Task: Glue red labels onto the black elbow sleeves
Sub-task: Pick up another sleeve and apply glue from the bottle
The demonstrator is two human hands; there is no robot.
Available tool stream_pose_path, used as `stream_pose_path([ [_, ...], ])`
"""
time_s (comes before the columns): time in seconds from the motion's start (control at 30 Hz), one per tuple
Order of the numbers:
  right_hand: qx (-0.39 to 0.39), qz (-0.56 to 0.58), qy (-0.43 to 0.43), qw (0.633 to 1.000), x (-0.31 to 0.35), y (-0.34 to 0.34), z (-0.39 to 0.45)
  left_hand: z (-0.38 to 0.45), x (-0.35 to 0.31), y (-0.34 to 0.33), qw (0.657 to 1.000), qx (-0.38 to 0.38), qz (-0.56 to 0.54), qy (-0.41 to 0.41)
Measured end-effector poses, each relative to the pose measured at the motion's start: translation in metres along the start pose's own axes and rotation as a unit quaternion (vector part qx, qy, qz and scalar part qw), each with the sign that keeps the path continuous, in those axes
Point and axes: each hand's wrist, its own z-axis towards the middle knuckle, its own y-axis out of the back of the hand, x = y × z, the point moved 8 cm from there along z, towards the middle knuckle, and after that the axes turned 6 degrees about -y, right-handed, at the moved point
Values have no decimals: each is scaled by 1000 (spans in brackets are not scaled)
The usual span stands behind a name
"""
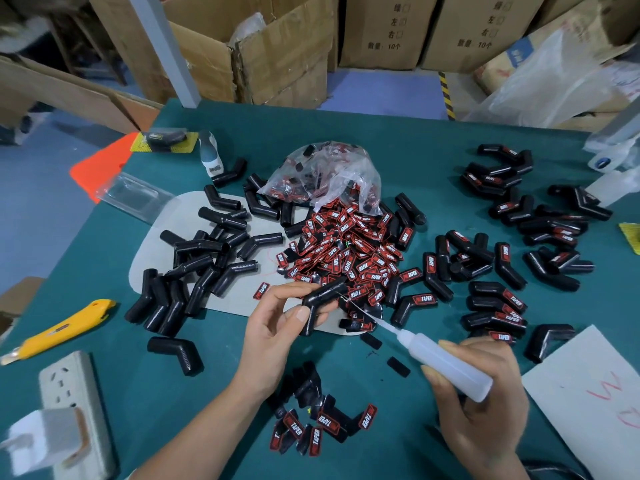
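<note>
1. There is a single view, from a camera on the person's head, looking forward and steeply down.
2. It sits close above the teal cloth-covered table (415,140), forearms entering from the near edge.
3. The wide lens bends the far brown cardboard boxes (284,60).

This is a small factory or packing workshop, a hand-assembly station set among stock. Stacked brown cardboard cartons (384,29) printed with quantity marks line the blue floor behind a green-covered desk (398,133), some torn open. On the desk, black bent rubber sleeves (194,258) lie in bulk heaps beside a clear plastic bag spilling red-and-black labels (332,178), with a yellow utility knife (65,329) and white power strip (76,407).
</note>
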Motion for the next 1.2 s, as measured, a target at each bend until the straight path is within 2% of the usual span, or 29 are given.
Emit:
stream_pose_path([
  [0.87,4,-14,-16,1000,1,0,2,1,3,3,1000,1,7,-1],
  [1.2,-4,-14,-2,1000,2,0,1,1,0,2,999,12,37,-30],
])
